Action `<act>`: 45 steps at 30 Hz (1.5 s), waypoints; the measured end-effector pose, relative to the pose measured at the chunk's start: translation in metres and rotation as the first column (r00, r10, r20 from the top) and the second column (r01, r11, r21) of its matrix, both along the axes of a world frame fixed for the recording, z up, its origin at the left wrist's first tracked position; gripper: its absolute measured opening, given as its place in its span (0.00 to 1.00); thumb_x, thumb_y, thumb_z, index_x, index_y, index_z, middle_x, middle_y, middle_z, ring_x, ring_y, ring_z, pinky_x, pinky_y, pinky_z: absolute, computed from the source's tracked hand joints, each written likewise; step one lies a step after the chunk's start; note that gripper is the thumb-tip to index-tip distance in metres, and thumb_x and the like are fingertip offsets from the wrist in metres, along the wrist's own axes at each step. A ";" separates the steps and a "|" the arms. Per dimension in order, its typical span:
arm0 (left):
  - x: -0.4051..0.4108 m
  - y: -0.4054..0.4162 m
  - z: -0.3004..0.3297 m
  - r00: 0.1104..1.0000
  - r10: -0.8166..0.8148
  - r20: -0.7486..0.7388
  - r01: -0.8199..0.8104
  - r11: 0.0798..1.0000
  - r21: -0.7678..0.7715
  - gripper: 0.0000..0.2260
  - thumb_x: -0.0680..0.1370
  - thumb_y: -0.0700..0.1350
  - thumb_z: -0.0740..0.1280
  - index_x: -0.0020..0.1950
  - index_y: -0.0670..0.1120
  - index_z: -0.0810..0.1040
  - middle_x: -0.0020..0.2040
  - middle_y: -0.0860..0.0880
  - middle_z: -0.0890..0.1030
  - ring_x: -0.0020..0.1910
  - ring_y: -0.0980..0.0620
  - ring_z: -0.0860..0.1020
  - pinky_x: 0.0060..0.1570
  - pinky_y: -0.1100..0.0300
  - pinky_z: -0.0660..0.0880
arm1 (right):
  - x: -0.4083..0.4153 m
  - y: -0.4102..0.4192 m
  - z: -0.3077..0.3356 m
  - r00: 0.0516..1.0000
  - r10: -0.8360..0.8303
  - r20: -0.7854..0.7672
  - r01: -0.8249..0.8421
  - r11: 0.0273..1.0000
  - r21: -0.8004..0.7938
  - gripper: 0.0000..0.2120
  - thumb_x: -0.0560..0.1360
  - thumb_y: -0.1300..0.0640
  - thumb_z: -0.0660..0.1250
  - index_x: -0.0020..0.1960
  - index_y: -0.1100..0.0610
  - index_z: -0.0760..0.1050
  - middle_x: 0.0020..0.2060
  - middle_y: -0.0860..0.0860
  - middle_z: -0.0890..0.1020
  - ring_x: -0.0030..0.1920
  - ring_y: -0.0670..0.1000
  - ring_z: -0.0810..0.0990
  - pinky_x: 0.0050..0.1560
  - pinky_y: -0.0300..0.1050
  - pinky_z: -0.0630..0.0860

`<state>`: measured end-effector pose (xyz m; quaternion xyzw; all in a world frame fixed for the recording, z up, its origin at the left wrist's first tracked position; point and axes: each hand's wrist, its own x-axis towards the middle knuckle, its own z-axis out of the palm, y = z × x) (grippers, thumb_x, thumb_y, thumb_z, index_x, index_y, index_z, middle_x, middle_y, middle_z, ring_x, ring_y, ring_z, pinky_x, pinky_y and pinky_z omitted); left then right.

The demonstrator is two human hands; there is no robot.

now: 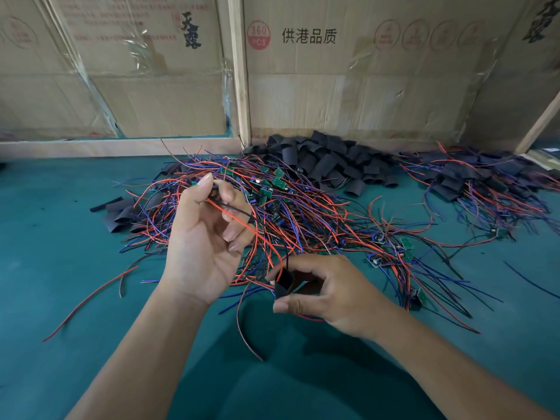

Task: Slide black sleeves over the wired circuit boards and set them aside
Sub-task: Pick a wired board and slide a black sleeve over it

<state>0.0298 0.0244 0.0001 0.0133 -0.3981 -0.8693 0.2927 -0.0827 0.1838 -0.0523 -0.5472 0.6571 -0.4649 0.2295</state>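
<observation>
In the head view, the left hand (203,237) is pinching the red and black wires (233,215) up high. They are running down and right into the black sleeve (284,285), which the right hand (321,294) is gripping just above the tabletop (60,262), its mouth facing up toward the wires.

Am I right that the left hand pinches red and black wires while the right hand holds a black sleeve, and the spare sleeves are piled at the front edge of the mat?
Not quite. The head view shows the spare sleeves piled at the back, against the cardboard. The left hand does pinch wires, and the right hand holds a sleeve.
</observation>
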 end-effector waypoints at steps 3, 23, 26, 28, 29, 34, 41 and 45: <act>0.000 0.001 0.001 1.000 0.006 0.004 -0.006 1.000 0.009 0.13 0.79 0.53 0.59 0.37 0.49 0.73 0.31 0.55 0.66 0.26 0.57 0.59 0.25 0.63 0.55 | -0.002 -0.001 0.000 0.999 -0.027 -0.035 0.026 0.999 -0.034 0.19 0.70 0.40 0.75 0.52 0.52 0.80 0.43 0.50 0.83 0.45 0.53 0.82 0.50 0.56 0.78; -0.001 0.005 0.004 0.997 0.067 0.034 -0.068 0.997 0.030 0.15 0.82 0.52 0.57 0.37 0.49 0.72 0.32 0.54 0.66 0.25 0.57 0.60 0.24 0.64 0.56 | 0.000 0.000 0.000 0.960 -0.161 -0.230 0.142 0.985 -0.097 0.14 0.70 0.43 0.76 0.51 0.49 0.82 0.41 0.41 0.79 0.44 0.44 0.80 0.46 0.36 0.74; -0.001 0.004 0.004 0.995 0.085 0.059 -0.085 0.996 -0.005 0.15 0.82 0.52 0.57 0.37 0.49 0.72 0.31 0.54 0.66 0.25 0.56 0.59 0.25 0.64 0.56 | 0.000 0.001 0.002 0.959 -0.163 -0.230 0.144 0.985 -0.098 0.16 0.70 0.43 0.77 0.52 0.51 0.82 0.42 0.43 0.81 0.45 0.45 0.81 0.48 0.41 0.77; -0.001 0.004 0.004 0.990 0.111 0.084 -0.108 0.993 -0.035 0.14 0.81 0.52 0.58 0.37 0.49 0.72 0.32 0.54 0.67 0.25 0.56 0.60 0.25 0.64 0.58 | 0.001 0.001 0.002 0.959 -0.160 -0.233 0.142 0.986 -0.092 0.16 0.70 0.43 0.77 0.52 0.51 0.82 0.43 0.44 0.81 0.45 0.45 0.81 0.48 0.43 0.77; -0.001 0.004 0.004 0.987 0.126 0.096 -0.121 0.991 -0.050 0.14 0.81 0.52 0.58 0.37 0.49 0.72 0.32 0.53 0.67 0.25 0.55 0.60 0.25 0.64 0.59 | 0.001 0.001 0.003 0.958 -0.159 -0.237 0.142 0.986 -0.090 0.16 0.70 0.43 0.76 0.52 0.51 0.82 0.43 0.44 0.81 0.46 0.45 0.81 0.49 0.43 0.77; -0.002 0.006 0.003 0.981 0.155 0.116 -0.147 0.986 -0.074 0.17 0.83 0.51 0.57 0.36 0.49 0.74 0.31 0.53 0.69 0.25 0.55 0.60 0.25 0.64 0.61 | 0.000 0.000 0.002 0.954 -0.165 -0.251 0.153 0.986 -0.068 0.21 0.70 0.42 0.77 0.56 0.54 0.82 0.46 0.43 0.81 0.48 0.43 0.80 0.53 0.45 0.77; -0.002 0.009 0.004 0.981 0.158 0.116 -0.149 0.985 -0.089 0.18 0.82 0.52 0.58 0.35 0.50 0.77 0.32 0.53 0.71 0.25 0.55 0.61 0.25 0.64 0.61 | 0.001 0.001 0.003 0.960 -0.160 -0.228 0.153 0.987 -0.047 0.20 0.70 0.42 0.76 0.55 0.54 0.82 0.45 0.44 0.81 0.46 0.44 0.81 0.51 0.46 0.78; -0.003 0.008 0.004 0.979 0.168 0.118 -0.157 0.983 -0.093 0.17 0.82 0.52 0.58 0.35 0.50 0.77 0.32 0.53 0.71 0.25 0.55 0.61 0.25 0.64 0.61 | 0.000 0.001 0.002 0.962 -0.164 -0.217 0.159 0.986 -0.040 0.19 0.70 0.42 0.77 0.53 0.54 0.82 0.44 0.44 0.81 0.46 0.45 0.81 0.50 0.49 0.78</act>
